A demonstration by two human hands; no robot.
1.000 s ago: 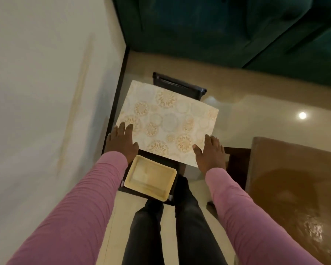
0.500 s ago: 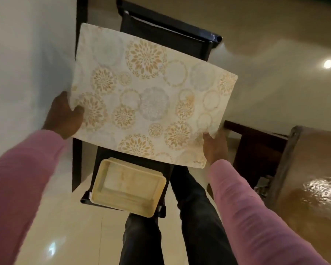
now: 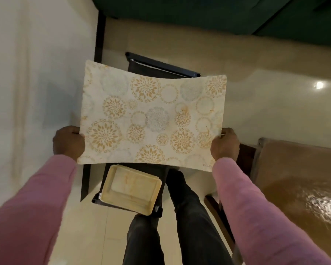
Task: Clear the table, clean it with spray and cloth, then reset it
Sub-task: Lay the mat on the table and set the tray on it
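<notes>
A cream placemat [image 3: 151,119] printed with gold and grey floral rounds hangs in the air in front of me, slightly bowed. My left hand [image 3: 68,142] grips its near left edge and my right hand [image 3: 225,144] grips its near right edge. Below the mat a pale yellow tray [image 3: 130,190] lies on a dark chair seat [image 3: 162,169]. The brown wooden table [image 3: 298,180] shows at the right, its top shiny.
The dark chair's back rail [image 3: 162,66] is beyond the mat. A white wall [image 3: 36,73] runs along the left with a dark skirting strip [image 3: 99,39]. A dark green sofa [image 3: 218,14] fills the top. My legs [image 3: 180,226] stand on the beige tiled floor [image 3: 275,104].
The placemat went from lying flat under both palms on the chair to being lifted; both hands now grip its edges and hold it level in the air.
</notes>
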